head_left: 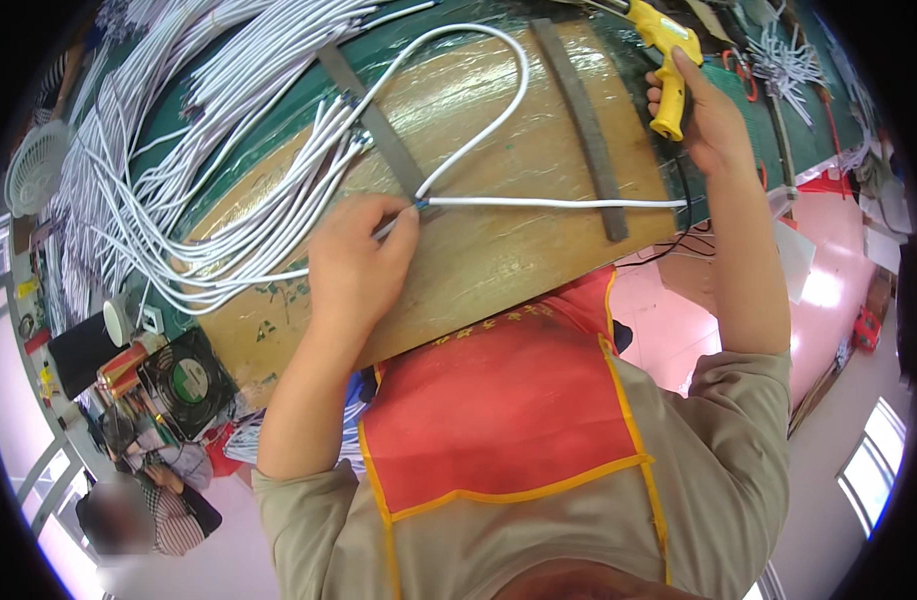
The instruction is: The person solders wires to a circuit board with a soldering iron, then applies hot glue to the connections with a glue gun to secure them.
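White cable (554, 203) runs straight across the brown board (499, 265) on the green tabletop (479, 12), its left end, touched with blue, at the thumb and forefinger of the left hand (359, 260), which are pinched narrow on it. The right hand (717, 118) is wrapped round the handle of a yellow gun-shaped tool (669, 50), held up and well apart from that end. From this I judge the cable set in position but the work on it unfinished, since the tool is not on it. A looped cable (526, 80) arches up from the same spot, and a bunch of cables (194, 295) curves round at the left; whether those are done or waiting, I cannot tell. The blue ends are too small to show if anything is joined, and the left palm and its curled fingers are hidden. The tool's tip is cut off by the upper edge, more cables blur toward the left rim, and it is unclear whether the straight cable stops at the black cord (690, 190) or passes under it.
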The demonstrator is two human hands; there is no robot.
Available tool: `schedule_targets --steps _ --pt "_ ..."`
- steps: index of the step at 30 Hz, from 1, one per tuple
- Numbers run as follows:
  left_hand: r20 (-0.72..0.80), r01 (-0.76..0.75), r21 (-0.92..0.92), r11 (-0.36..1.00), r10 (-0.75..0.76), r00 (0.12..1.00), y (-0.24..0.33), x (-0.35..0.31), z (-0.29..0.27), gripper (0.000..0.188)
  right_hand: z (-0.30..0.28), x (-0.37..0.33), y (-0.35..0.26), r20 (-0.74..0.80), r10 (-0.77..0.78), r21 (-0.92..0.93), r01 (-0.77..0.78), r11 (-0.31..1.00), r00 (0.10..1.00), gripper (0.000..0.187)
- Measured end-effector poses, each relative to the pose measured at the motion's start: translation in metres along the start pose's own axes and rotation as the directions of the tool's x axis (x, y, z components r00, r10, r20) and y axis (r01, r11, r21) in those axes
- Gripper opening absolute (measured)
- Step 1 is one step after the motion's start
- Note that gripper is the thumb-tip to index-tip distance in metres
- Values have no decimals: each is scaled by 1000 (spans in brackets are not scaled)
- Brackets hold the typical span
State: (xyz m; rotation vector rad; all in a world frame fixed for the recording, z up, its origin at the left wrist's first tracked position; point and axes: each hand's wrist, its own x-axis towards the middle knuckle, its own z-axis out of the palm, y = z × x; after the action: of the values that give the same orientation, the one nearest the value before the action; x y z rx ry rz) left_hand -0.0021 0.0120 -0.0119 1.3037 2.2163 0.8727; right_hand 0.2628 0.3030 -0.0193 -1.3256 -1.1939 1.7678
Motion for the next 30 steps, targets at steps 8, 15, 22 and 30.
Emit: schedule_targets --steps 8,15,22,30 --pt "81 71 -9 997 -70 994 3 0 -8 16 -3 -36 -9 -143 -67 -418 1 908 987 55" --pt "197 23 40 999 -30 980 6 3 -21 18 47 -92 -22 381 -393 -727 534 432 837 36" --pt "205 188 -92 978 -166 964 14 10 -35 18 138 -76 -7 862 -485 -248 956 -154 146 38" --pt "109 65 -134 989 -50 993 10 10 -46 14 163 -48 -24 710 575 -673 633 383 407 39"
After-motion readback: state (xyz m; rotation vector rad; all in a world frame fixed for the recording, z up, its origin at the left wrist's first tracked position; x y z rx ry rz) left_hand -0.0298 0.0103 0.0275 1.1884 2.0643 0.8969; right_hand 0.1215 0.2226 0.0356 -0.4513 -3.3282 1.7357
